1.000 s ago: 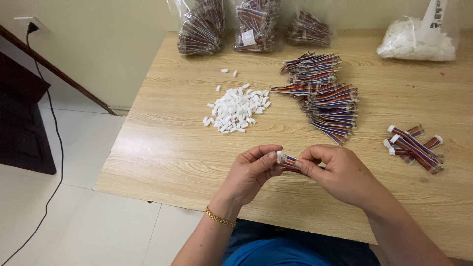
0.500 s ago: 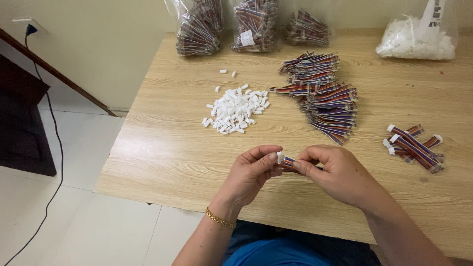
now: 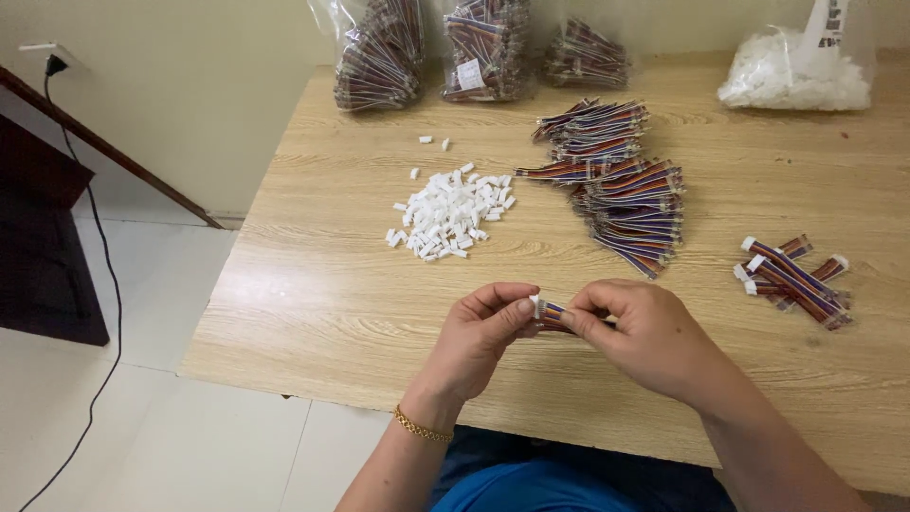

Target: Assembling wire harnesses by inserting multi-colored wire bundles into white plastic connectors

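My left hand [image 3: 479,337] and my right hand [image 3: 645,334] meet above the near edge of the wooden table [image 3: 313,284]. Between their fingertips they pinch a short multicoloured ribbon cable [image 3: 552,316] with a small white connector [image 3: 536,305] at its left end. The left thumb and forefinger press on the connector; the right hand grips the wires. A heap of loose white connectors [image 3: 447,214] lies ahead to the left. A stack of plain ribbon cables [image 3: 621,190] lies ahead at centre. A few cables with white connectors fitted [image 3: 791,281] lie at the right.
Three clear bags of cables [image 3: 474,47] stand along the table's back edge, and a bag of white connectors [image 3: 796,71] sits at the back right. A dark cabinet [image 3: 43,246] and a black power cord [image 3: 109,284] are on the tiled floor to the left.
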